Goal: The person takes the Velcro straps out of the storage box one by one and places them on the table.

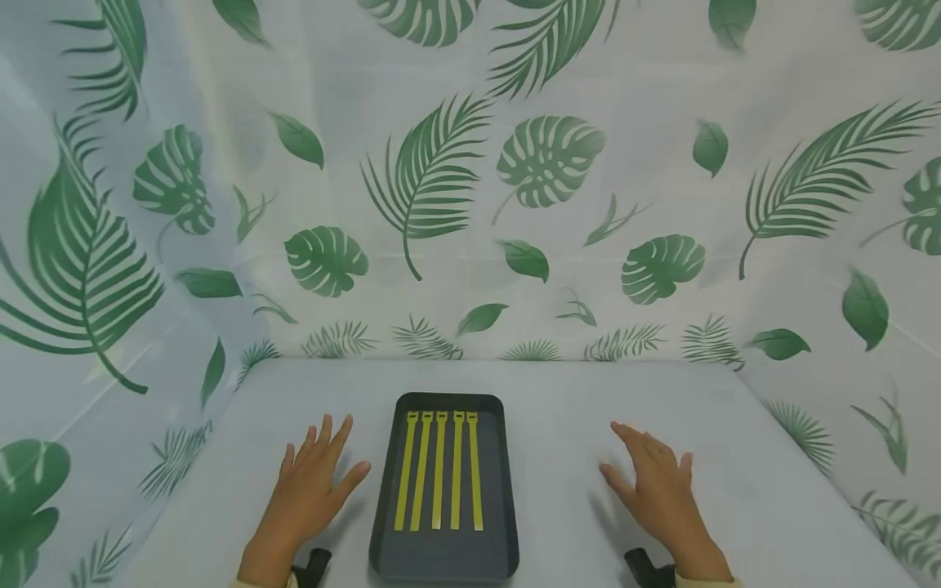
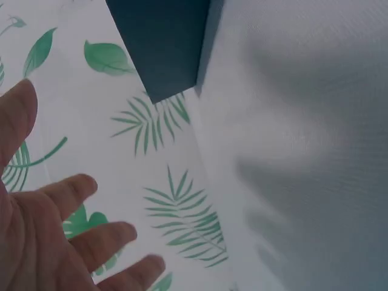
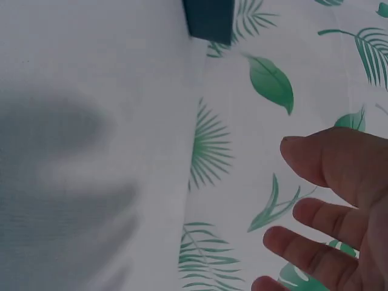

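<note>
A dark grey rectangular tray [image 1: 441, 557] lies on the white table. Several flat yellow straps with slotted heads, like cable straps [image 1: 439, 474], lie side by side in it, their heads toward the far end. To the left of the tray, the left hand [image 1: 305, 494] hovers with fingers spread, holding nothing. The right hand [image 1: 657, 490] is farther off on the tray's right side, also raised with fingers extended and nothing in it. In the left wrist view, the tray's dark side [image 2: 163, 48] shows beyond the spread fingers; the right wrist view shows its dark corner [image 3: 210, 21].
The white tabletop [image 1: 559, 457] surrounds the tray on all sides. A white curtain with green leaf prints [image 1: 441, 196] rises behind the table and along both sides. A dark wrist device [image 1: 650, 569] is worn at each wrist.
</note>
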`<state>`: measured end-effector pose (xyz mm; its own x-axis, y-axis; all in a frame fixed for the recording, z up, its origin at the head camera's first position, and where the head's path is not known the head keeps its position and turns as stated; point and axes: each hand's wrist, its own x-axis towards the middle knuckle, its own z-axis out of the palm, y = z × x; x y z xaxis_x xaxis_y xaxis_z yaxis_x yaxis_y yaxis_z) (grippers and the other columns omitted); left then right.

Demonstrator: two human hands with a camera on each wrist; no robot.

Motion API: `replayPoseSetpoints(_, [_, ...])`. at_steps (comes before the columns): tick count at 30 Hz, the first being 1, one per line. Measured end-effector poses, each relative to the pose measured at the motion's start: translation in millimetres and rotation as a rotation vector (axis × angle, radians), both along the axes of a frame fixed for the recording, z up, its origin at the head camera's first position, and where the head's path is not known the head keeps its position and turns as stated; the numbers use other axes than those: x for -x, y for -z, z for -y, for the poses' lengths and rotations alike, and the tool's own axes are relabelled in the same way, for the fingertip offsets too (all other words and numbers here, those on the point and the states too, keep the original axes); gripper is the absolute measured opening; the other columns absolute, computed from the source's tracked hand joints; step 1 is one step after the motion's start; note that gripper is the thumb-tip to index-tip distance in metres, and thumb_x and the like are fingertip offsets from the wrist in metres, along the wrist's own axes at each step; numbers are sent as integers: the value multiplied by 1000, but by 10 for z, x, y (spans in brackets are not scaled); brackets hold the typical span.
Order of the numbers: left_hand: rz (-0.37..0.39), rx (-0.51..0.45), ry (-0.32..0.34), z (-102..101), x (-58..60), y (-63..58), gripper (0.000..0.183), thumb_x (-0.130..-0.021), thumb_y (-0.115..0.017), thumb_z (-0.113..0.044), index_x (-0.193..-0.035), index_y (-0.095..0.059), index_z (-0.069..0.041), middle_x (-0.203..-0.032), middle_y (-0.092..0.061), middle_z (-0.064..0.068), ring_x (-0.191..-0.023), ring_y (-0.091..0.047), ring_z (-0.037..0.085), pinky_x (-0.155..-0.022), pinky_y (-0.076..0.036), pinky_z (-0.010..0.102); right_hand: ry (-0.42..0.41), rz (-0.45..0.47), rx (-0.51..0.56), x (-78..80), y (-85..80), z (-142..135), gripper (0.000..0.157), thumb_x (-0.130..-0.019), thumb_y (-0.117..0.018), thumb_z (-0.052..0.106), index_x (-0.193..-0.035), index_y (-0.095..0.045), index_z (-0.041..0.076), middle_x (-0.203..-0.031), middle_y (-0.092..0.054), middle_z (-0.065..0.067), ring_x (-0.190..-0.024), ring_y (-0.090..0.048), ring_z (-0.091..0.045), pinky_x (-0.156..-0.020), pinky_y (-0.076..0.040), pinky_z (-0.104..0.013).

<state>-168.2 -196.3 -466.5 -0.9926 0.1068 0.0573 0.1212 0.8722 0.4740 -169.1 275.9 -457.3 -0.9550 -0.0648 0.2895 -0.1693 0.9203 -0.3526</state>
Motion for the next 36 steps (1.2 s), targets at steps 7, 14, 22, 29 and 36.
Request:
replayPoseSetpoints(7, [89,-354,104,9,36,-14,78,-107,-68,-43,-169,-36,-7,-174,-30,24,-158,-29,50,-123,-25,73,-179,-43,13,130,-80,80,59,-91,-86,7,-144,-63,-5,-138,-67,-28,-125,-61,-52,-105,-47,-73])
replayPoseSetpoints(14, [140,-686,210,10,117,143,72,-105,-74,-20,-166,-40,-3,-173,-33,24,-157,-33,51,-123,-34,66,-309,30,66,341,-261,219,48,-90,-86,2,-135,-69,-3,-125,-75,-17,-114,-69,-42,-98,-56,-62])
replayPoseSetpoints(22, [250,-926,222,-14,162,316,71,-105,-72,-14,-165,-38,3,-174,-26,28,-156,-31,54,-117,-47,57,-432,108,96,525,-422,399,39,-92,-84,1,-129,-74,0,-125,-77,-14,-110,-71,-39,-94,-58,-60])
replayPoseSetpoints(29, [283,-989,253,-37,181,436,72,-105,-71,-12,-164,-35,7,-172,-26,32,-155,-33,55,-115,-50,49,-535,183,135,682,-514,615,35,-94,-81,0,-128,-75,3,-122,-77,-12,-109,-71,-35,-94,-60,-54])
replayPoseSetpoints(36, [283,-984,262,-49,169,523,72,-103,-75,-13,-163,-40,6,-173,-28,28,-153,-37,54,-117,-48,49,-677,236,170,901,-513,827,36,-95,-78,-3,-132,-74,0,-130,-75,-16,-111,-71,-40,-93,-62,-48])
